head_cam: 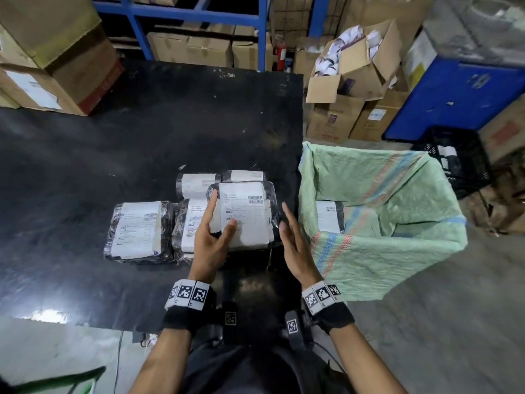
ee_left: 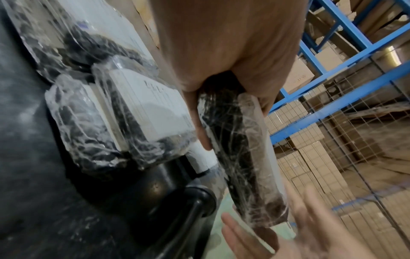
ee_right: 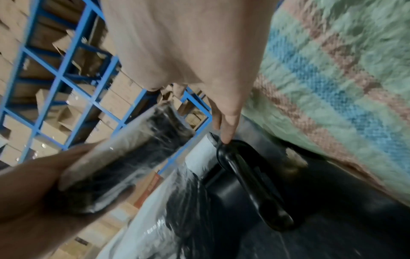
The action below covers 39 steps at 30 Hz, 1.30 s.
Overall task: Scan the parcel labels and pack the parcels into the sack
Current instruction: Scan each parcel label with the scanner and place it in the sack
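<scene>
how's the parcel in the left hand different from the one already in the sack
The held parcel is gripped by the left hand above the black table, clear of the other parcels; the packed parcel lies low inside the green sack. The held parcel shows its whole label, while the sack wall hides part of the packed parcel. Both are dark bundles in clear wrap with white barcode labels.

Held parcel (head_cam: pixel 244 214): black, clear-wrapped, white label up, lifted above table parcels (head_cam: pixel 139 231), gripped at its left edge. Green woven sack (head_cam: pixel 397 223), striped, mouth open, beside table; one labelled parcel inside (head_cam: pixel 329 217).
</scene>
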Motion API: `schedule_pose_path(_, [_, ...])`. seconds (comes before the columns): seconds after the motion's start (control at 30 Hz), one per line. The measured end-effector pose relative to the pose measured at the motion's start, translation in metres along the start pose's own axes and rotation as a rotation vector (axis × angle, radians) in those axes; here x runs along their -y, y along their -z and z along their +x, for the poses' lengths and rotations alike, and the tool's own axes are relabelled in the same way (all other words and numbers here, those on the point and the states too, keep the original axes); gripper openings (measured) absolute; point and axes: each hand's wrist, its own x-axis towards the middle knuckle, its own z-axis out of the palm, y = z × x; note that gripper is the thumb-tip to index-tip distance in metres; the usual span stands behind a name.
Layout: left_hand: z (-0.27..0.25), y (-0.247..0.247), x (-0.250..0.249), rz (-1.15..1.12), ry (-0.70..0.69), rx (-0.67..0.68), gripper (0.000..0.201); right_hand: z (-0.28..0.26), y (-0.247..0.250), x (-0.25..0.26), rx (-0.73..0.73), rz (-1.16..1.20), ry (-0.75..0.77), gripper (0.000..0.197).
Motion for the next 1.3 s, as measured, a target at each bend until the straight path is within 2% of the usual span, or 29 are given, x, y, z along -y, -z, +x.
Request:
schedule_pose_path(0.17, [-0.001, -0.037, -0.009, -0.117, 0.007, 0.106, 0.071, 0.003, 0.025, 0.015, -0.017, 0.030, 0.075, 0.055])
schedule_pose_path(0.3, [0.007, -0.066, -0.017, -0.140, -0.045, 0.186, 0.071, 0.005, 0.054, 0.017, -0.060, -0.027, 0.103, 0.058])
schedule_pose_path(0.47, [0.018, -0.108, -0.039, -0.209, -0.033, 0.261, 0.071, 0.009, 0.103, 0.030, -0.111, -0.033, 0.064, 0.059])
schedule_pose_path(0.67, [0.042, -0.167, -0.057, -0.187, -0.052, 0.337, 0.068, 0.029, 0.158, 0.033, -0.160, 0.055, 0.042, 0.060])
schedule_pose_path(0.73, [0.052, -0.182, -0.057, -0.086, -0.038, 0.374, 0.070, 0.038, 0.178, 0.034, -0.174, 0.026, 0.027, 0.060])
schedule_pose_path(0.83, [0.068, -0.203, -0.049, 0.322, -0.106, 0.362, 0.065, 0.058, 0.214, 0.029, -0.151, -0.042, -0.012, 0.062])
schedule_pose_path(0.93, [0.081, -0.217, -0.025, 0.649, -0.196, 0.301, 0.070, 0.081, 0.247, 0.016, -0.111, -0.163, -0.121, 0.064])
schedule_pose_path(1.0, [0.085, -0.222, -0.007, 0.822, -0.183, 0.302, 0.077, 0.098, 0.267, 0.001, -0.083, -0.229, -0.225, 0.065])
schedule_pose_path(1.3, [0.079, -0.228, 0.033, 0.975, -0.116, 0.319, 0.080, 0.160, 0.310, -0.054, 0.067, -0.558, -0.676, 0.067])
